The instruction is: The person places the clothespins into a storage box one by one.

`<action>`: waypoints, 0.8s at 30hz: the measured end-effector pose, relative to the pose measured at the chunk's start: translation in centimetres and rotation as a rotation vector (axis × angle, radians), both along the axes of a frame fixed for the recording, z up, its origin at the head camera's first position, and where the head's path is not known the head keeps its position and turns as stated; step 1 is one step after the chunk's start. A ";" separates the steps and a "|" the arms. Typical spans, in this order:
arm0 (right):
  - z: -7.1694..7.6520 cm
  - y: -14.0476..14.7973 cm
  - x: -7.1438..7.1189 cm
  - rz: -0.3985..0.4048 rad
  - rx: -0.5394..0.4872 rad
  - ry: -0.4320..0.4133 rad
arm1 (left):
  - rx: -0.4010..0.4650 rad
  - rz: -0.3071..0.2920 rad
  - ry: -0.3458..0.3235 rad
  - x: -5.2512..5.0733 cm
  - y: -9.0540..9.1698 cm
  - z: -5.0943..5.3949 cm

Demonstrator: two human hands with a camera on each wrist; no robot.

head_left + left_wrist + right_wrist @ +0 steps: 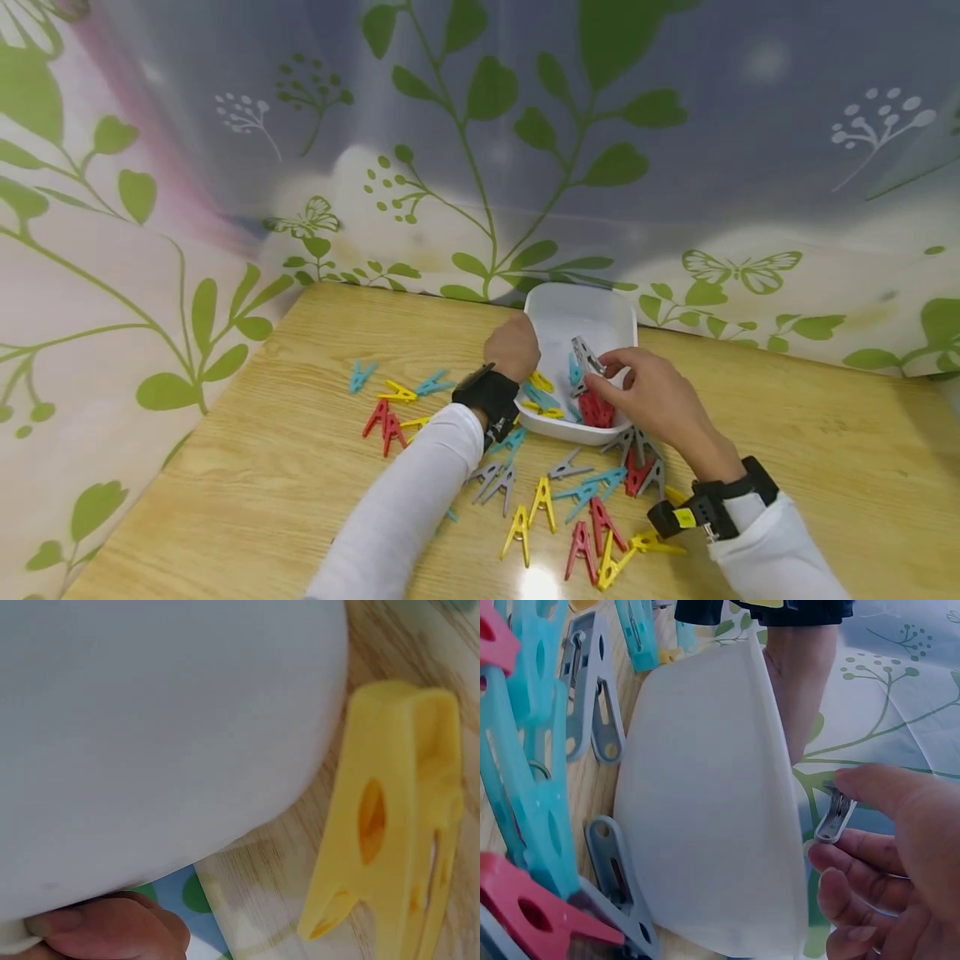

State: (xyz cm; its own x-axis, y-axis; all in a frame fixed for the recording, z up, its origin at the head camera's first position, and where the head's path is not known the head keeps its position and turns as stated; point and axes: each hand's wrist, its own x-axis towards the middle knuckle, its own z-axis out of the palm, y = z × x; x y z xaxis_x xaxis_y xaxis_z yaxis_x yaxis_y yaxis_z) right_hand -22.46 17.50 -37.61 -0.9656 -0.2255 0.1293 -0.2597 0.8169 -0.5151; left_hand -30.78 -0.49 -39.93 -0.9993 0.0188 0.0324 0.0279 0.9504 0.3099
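Observation:
A white plastic tub stands at the back of the table. My left hand grips its left rim; in the left wrist view, bent fingers show at the tub's edge. Over the tub, my right hand pinches a grey clothespin between thumb and fingers. The right wrist view shows this grey clothespin above the rim. Inside the tub lie red clothespins in a bunch, with yellow clothespins and blue ones to their left.
Loose clothespins lie in front of the tub, among them yellow, red, grey and blue ones. More, such as a blue clothespin, are left of my left forearm. A patterned cloth hangs behind the wooden table.

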 end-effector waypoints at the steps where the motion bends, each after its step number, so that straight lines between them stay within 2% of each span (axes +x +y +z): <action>1: -0.1 -0.1 0.0 0.005 -0.001 0.001 | -0.003 0.002 0.000 0.0 0.1 0.0; 4: -0.3 -0.4 -0.1 0.025 -0.004 0.009 | -0.007 0.008 0.003 0.1 0.1 -0.2; 9: -0.4 -0.5 -0.1 0.053 0.000 0.012 | -0.010 -0.016 -0.002 0.0 -0.1 -0.4; 15: -0.4 0.9 0.6 0.052 -0.034 -0.008 | 0.004 -0.029 -0.023 -0.2 0.1 -0.6; 21: -0.9 3.2 1.3 -0.013 -0.126 0.130 | 0.018 -0.015 -0.024 -0.4 0.0 -0.6; 24: -1.0 4.2 1.7 -0.052 -0.141 0.147 | 0.017 -0.015 -0.032 -0.4 0.0 -0.5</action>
State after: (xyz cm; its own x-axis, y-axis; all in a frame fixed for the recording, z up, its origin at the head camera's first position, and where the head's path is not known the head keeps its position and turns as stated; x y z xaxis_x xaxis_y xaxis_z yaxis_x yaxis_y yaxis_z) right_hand -20.79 21.74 -38.62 -0.9437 -0.1458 0.2969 -0.3004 0.7533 -0.5851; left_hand -31.16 -0.50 -40.38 -0.9994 0.0335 0.0004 0.0318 0.9443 0.3274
